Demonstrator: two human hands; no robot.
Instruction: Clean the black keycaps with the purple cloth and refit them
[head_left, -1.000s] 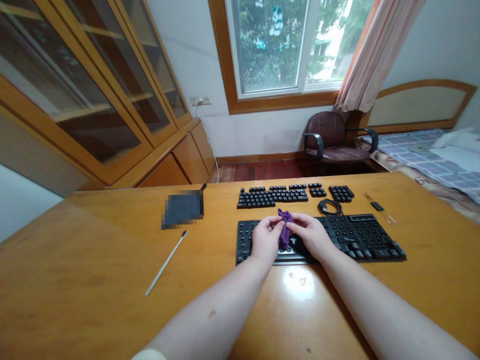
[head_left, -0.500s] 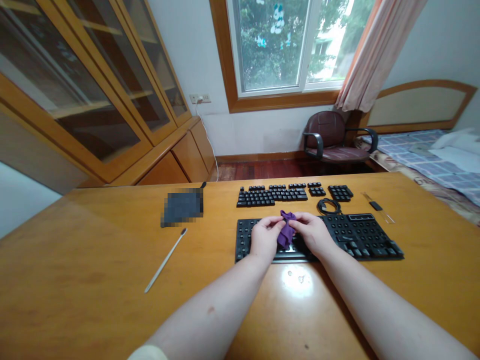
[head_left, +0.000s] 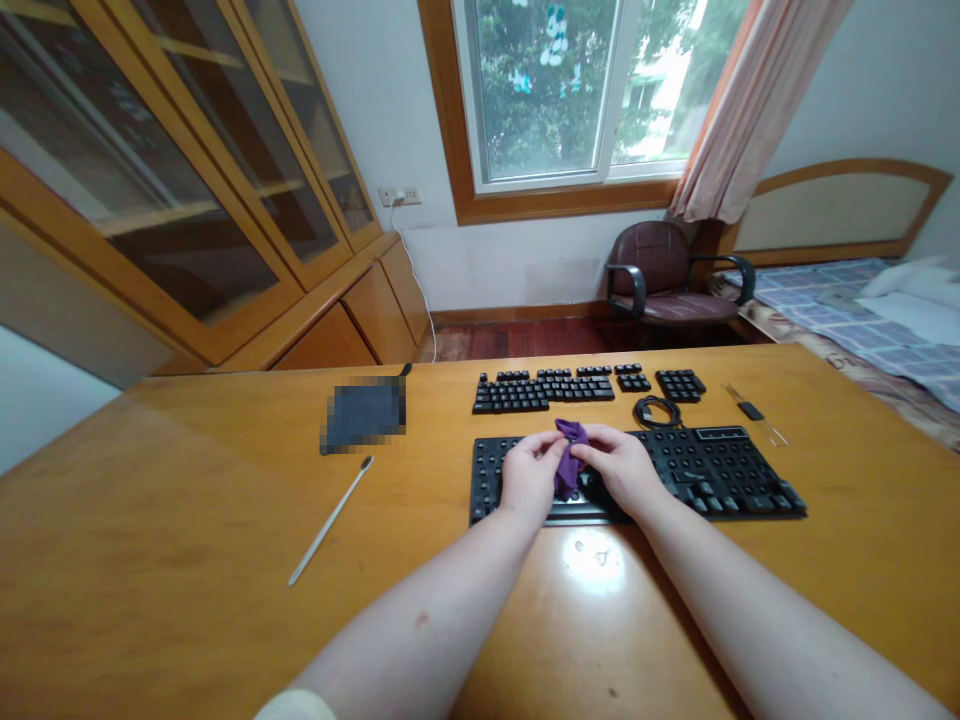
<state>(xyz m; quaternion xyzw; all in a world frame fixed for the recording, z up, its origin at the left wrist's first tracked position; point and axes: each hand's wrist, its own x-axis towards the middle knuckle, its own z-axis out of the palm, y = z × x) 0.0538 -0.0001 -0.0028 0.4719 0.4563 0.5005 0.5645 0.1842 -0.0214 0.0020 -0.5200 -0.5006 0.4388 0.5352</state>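
Observation:
A crumpled purple cloth (head_left: pixel 568 478) is pinched between my two hands, above the middle of a black keyboard (head_left: pixel 731 470) with most of its keycaps off. My left hand (head_left: pixel 531 470) grips the cloth's left side with thumb and fingers. From the right, my right hand (head_left: pixel 619 462) presses its thumb against the cloth. A small dark bit shows between the thumbs, perhaps a keycap, too small to tell. Behind the keyboard, loose black keycaps (head_left: pixel 544 390) lie in rows, with more keycaps (head_left: pixel 680 385) grouped at the right.
A coiled black cable (head_left: pixel 657 411) lies behind the keyboard. To its right is a wire keycap puller (head_left: pixel 751 410). On the left of the wooden table (head_left: pixel 187 520) are a toothbrush (head_left: pixel 330 520) and a blurred dark pouch (head_left: pixel 364 415). An armchair (head_left: pixel 664 270) stands beyond the table.
My right thumb has shifted slightly left over the cloth, and the cloth's folds have changed a little. The other things lie as before.

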